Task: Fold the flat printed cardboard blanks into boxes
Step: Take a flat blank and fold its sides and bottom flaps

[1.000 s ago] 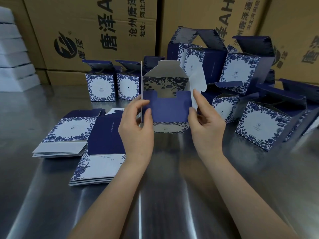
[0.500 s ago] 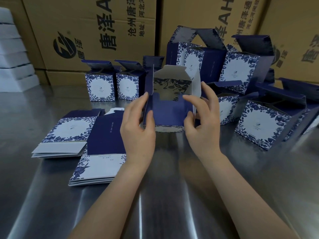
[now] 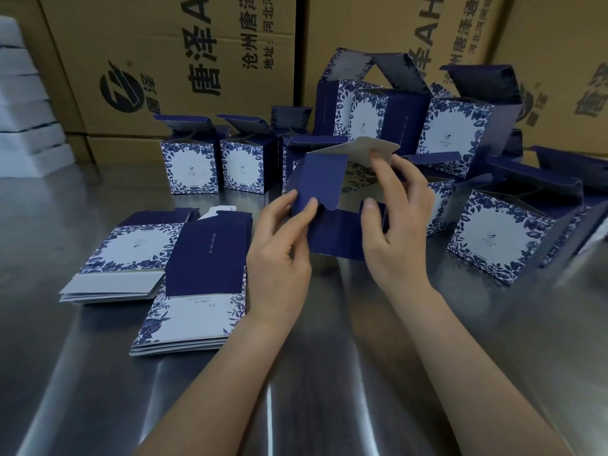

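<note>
The left hand (image 3: 279,248) pinches a navy side flap of the half-folded blue-and-white printed cardboard box (image 3: 335,233). The right hand (image 3: 399,232) grips the box's right side, with its fingers on the grey top flap. The box sits between the two hands, over the shiny steel table (image 3: 296,390). Brown corrugated cartons (image 3: 184,60) behind read "唐泽" and "沧州唐泽".

Reflective brushed stainless-steel table (image 3: 296,406), backed by large brown corrugated cartons printed with black characters (image 3: 131,44); stacked white foam slabs (image 3: 26,120) far left.
</note>
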